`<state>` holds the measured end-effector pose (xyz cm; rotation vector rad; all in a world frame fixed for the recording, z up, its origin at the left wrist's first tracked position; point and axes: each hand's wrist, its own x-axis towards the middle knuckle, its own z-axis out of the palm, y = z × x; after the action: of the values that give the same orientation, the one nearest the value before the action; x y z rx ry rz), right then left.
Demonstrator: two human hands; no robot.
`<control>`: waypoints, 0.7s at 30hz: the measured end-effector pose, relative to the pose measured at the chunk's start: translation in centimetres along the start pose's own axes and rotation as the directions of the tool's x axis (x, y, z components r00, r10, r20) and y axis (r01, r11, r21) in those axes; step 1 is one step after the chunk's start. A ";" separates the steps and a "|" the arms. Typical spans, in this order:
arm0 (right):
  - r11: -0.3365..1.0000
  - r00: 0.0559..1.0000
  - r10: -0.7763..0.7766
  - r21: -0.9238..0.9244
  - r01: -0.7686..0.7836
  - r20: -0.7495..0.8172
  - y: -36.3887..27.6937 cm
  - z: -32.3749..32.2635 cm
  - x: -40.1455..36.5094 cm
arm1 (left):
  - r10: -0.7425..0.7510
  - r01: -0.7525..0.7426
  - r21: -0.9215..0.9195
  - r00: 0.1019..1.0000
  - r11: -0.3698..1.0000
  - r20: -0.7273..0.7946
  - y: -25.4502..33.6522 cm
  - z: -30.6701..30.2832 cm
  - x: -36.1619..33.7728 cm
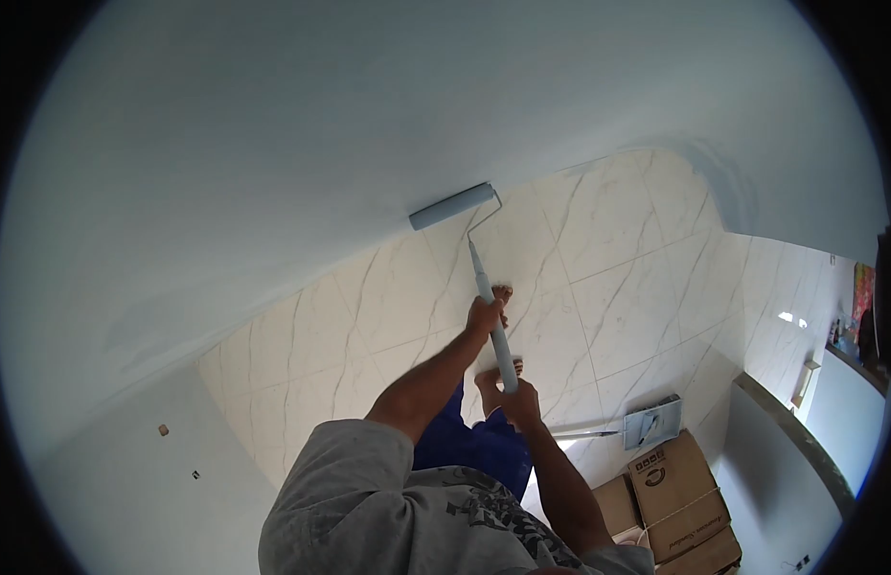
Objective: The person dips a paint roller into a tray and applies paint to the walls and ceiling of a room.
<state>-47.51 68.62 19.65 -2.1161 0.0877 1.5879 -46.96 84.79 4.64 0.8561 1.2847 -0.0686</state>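
Both of my hands are wrapped round the pole of a paint roller (452, 206). My left hand (485, 314) grips partway up the pale grey-blue handle (501, 345), closed. Below it, my right hand (521, 401) is closed round the handle's lower end. From the handle a thin bent wire frame runs to the roller's sleeve, which is coated blue-grey. The sleeve overlaps the lower part of the pale blue wall (369, 125) in this view, close to where the wall meets the floor.
Marbled white tiles (618, 287) cover the floor, and my bare feet stand on them. A paint tray (652, 422) lies to the right, with another pole beside it. Brown cardboard boxes (680, 498) tied with string stand below the tray. A low partition (790, 441) is at the far right.
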 end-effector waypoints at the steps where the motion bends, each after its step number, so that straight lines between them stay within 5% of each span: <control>1: 0.996 0.995 -0.090 -0.030 0.088 -0.054 0.9 1.2 2.4 | -0.008 0.008 -0.002 1.000 1.000 -0.002 -0.4 -0.4 2.0; 4: 0.966 0.935 -0.233 -0.177 0.190 -0.268 2.1 4.1 7.0 | -0.159 0.154 -0.110 0.987 0.982 -0.029 0.2 -0.6 5.5; 7: 0.976 0.961 -0.211 -0.085 0.199 -0.178 2.0 2.2 5.7 | -0.166 0.163 -0.077 0.986 0.984 -0.030 0.9 -0.1 4.1; 8: 0.999 0.996 -0.022 -0.034 0.019 -0.081 1.9 1.3 4.6 | -0.156 0.153 -0.075 0.987 0.985 -0.028 0.9 0.2 3.0; 12: 0.999 0.998 0.024 0.036 -0.026 0.062 2.5 -2.4 -3.2 | 0.019 -0.019 0.008 0.998 1.000 -0.053 0.9 2.1 -6.3; 14: 0.967 0.961 -0.252 0.001 0.254 -0.113 8.4 -0.5 -3.9 | 0.093 -0.091 0.036 0.993 0.995 -0.071 2.6 2.6 -12.0; 21: 0.894 0.890 -0.427 0.075 0.442 -0.159 5.7 -0.8 -11.1 | 0.458 -0.455 0.123 0.889 0.882 0.004 11.1 2.9 -25.8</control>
<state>-52.27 60.70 28.02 -1.9820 -0.2353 1.1456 -47.52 80.34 32.52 1.2508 1.0790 0.2446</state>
